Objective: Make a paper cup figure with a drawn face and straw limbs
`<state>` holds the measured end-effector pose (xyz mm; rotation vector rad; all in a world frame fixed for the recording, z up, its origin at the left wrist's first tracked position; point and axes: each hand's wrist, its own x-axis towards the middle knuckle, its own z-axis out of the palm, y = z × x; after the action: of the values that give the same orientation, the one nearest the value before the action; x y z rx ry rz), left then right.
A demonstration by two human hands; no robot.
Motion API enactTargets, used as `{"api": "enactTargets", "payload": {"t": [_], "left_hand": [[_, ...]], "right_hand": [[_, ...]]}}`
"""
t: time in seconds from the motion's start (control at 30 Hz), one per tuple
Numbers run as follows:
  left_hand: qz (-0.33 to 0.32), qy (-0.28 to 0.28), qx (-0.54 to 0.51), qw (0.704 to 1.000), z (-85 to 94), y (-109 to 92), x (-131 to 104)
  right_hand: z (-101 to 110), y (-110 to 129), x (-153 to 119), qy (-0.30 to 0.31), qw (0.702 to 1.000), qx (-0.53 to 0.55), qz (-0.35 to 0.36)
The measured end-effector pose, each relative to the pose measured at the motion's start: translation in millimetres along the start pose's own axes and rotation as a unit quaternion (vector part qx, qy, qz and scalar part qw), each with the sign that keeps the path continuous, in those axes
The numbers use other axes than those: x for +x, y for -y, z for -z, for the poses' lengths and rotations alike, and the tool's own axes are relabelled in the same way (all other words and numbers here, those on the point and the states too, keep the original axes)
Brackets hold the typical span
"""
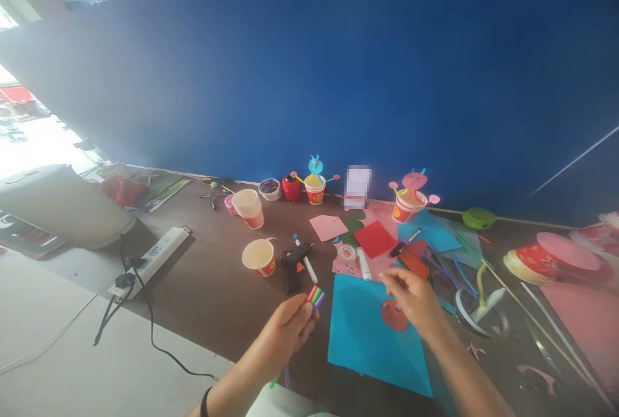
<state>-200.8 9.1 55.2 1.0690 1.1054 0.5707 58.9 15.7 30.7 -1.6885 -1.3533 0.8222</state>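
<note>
My left hand [293, 323] is closed around a small bunch of marker pens [314, 296] with red, green and purple ends. Green and purple ends poke out below the fist. My right hand [409, 294] hovers over a blue paper sheet [367, 333], thumb and fingers pinched together; whatever is between them is too small to make out. Partly under that hand lies a round orange-red paper cutout [394, 316] with marks like a face. Just beyond the fingertips are a glue stick [362, 264], a tape roll [347, 252] and a red paper square [376, 239].
Left of the sheet sit a black glue gun [296, 256], a paper cup [259, 257] and stacked cups [248, 207]. Two cup figures [315, 190] [410, 201] stand near the wall. A power strip [149, 262] with cables lies left; scraps and pipe cleaners [481, 285] crowd the right.
</note>
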Motion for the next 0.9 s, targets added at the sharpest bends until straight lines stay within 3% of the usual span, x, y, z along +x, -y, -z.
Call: {"api": "enactTargets", "payload": {"t": [0.27,0.37,0.5,0.67,0.73,0.8,0.9], "left_hand": [[-0.008,0.025,-0.098,0.995,2.5,7,-1],[-0.015,0.024,-0.102,0.994,2.0,9,-3],[-0.02,0.019,-0.116,0.993,2.1,13,-1],[-0.036,-0.001,-0.156,0.987,-13.0,11,12],[-0.053,-0.012,-0.16,0.986,-25.1,7,20],[-0.061,-0.016,-0.143,0.988,-39.5,2,27],[-0.07,-0.005,-0.093,0.993,-62.4,-4,36]], "right_hand": [[-58,3,40,0.008,0.987,-0.132,0.094],[-68,3,50,0.014,0.985,-0.137,0.103],[-54,10,45,0.01,0.99,-0.1,0.101],[-18,16,-6,0.071,0.995,0.021,0.062],[-9,14,-30,0.113,0.977,0.183,0.009],[-4,12,-51,0.116,0.943,0.312,-0.012],[-2,10,-72,0.111,0.922,0.37,-0.001]]}}
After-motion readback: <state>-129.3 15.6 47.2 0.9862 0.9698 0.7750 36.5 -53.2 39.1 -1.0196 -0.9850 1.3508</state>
